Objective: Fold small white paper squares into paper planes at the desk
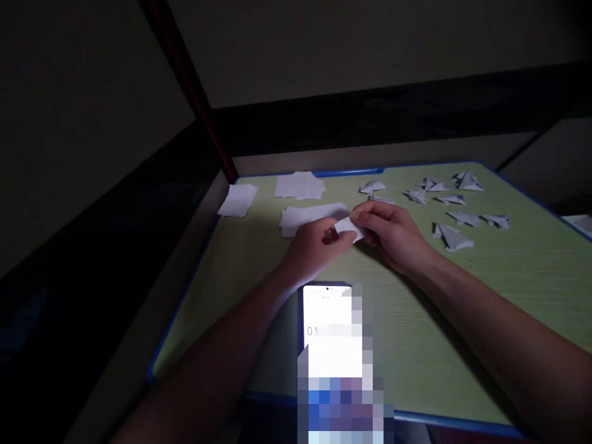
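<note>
A small folded piece of white paper [348, 228] is held between both hands over the middle of the table. My left hand [317, 243] grips its left and lower edge, the thumb lying on top of it. At its upper right corner, my right hand [391, 231] pinches it with thumb and fingers. Just behind my left hand lies a stack of white paper sheets [305, 217], partly covered by that hand. Folded paper shapes like small planes, one of them a larger piece [452, 237], are spread to the right of my right hand.
Two more paper stacks, a left one [237, 200] and a back one [298, 185], lie along the far side. A lit phone [326, 308], partly pixelated, is near the front. The green table [222, 308] has a blue rim and meets a wall at the back.
</note>
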`<action>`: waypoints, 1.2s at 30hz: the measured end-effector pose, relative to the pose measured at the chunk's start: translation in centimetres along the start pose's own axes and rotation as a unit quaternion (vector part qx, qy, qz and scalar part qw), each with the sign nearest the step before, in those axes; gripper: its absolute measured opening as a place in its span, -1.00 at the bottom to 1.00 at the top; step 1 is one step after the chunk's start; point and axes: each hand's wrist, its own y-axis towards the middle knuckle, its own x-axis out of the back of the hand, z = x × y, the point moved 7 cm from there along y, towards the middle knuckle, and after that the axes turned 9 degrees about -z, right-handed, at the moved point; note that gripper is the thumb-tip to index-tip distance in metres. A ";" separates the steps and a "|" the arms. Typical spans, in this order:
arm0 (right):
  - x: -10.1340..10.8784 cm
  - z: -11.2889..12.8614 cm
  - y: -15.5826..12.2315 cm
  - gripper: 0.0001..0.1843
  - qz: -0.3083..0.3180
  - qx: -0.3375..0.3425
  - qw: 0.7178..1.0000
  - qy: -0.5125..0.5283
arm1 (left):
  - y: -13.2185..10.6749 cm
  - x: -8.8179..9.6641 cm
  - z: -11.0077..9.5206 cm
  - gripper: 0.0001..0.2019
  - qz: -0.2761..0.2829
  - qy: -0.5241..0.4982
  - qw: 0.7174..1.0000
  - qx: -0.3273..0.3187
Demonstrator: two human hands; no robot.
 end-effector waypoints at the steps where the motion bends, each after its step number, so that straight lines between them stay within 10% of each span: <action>1: 0.0 0.0 0.0 -0.87 0.000 -0.002 1.000 -0.002 | 0.0 -0.1 0.1 -0.69 0.004 0.001 1.000 -0.001; 36: -0.2 0.0 -0.5 -0.76 0.018 -0.022 0.999 -0.031 | 0.2 0.2 0.3 -0.74 -0.014 -0.018 1.000 0.002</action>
